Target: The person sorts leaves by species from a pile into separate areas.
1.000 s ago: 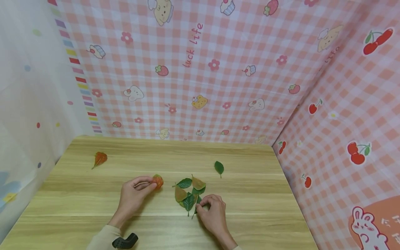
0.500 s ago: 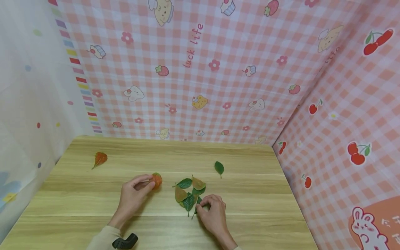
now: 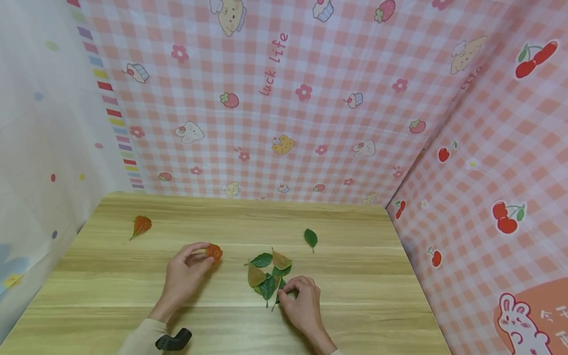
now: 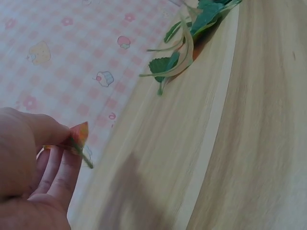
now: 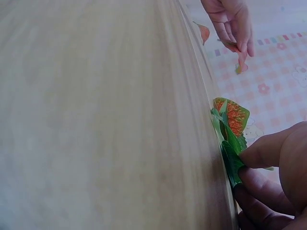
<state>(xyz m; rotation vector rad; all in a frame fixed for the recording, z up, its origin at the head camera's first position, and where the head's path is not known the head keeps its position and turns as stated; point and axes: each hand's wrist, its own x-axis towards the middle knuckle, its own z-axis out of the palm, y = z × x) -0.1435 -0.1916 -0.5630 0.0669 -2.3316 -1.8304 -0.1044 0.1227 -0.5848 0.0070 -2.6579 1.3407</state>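
Note:
My left hand (image 3: 182, 273) pinches an orange-red leaf (image 3: 215, 252) between thumb and fingertips, above the table to the left of a leaf ring. In the left wrist view, this leaf's stem (image 4: 87, 159) sticks out past the fingers. The ring is made of green leaves (image 3: 267, 285) and yellowish-brown leaves (image 3: 256, 275) that overlap, stems pointing outward. At the ring's lower right, my right hand (image 3: 303, 303) pinches a dark green leaf (image 5: 232, 162) with thumb and index finger. Part of that leaf is hidden behind the fingers.
Another orange-red leaf (image 3: 142, 225) lies at the back left of the wooden table (image 3: 355, 276). A single green leaf (image 3: 310, 238) lies behind the ring, to the right. Checked pink cloth (image 3: 248, 123) hangs along the table's back edge. A black device (image 3: 174, 340) sits at the left sleeve.
My left hand has drawn left, away from the ring, with the orange-red leaf, which has turned in its fingers. The right hand stays in place on the green leaf.

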